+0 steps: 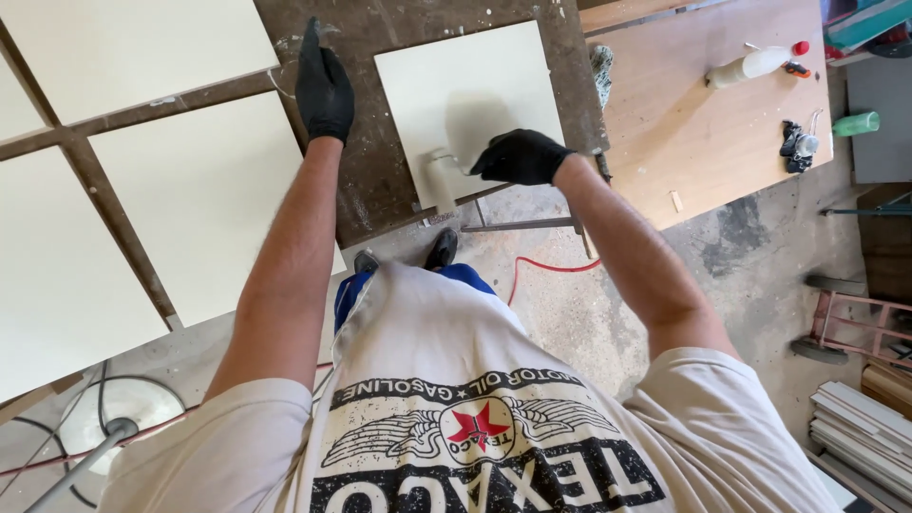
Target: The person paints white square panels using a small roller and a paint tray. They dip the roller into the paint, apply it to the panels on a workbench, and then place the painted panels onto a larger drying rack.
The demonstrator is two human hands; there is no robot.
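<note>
**Rolling a cream panel**

The right hand (520, 157), black-gloved, is closing around the handle of a small paint roller (440, 179) lying on the near left edge of a square cream panel (465, 100). The left hand (324, 85), fingers pressed together, is resting flat on the paint-stained workbench (380, 190), left of the panel.

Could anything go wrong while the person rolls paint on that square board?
Maybe a few things. The right hand works the paint roller at the near edge of the cream board, so paint could smear onto the dark worktable. The left hand rests on the table beside the board, not on it, so the board might slide. A red cable lies on the floor by the feet; that could trip someone.
</note>
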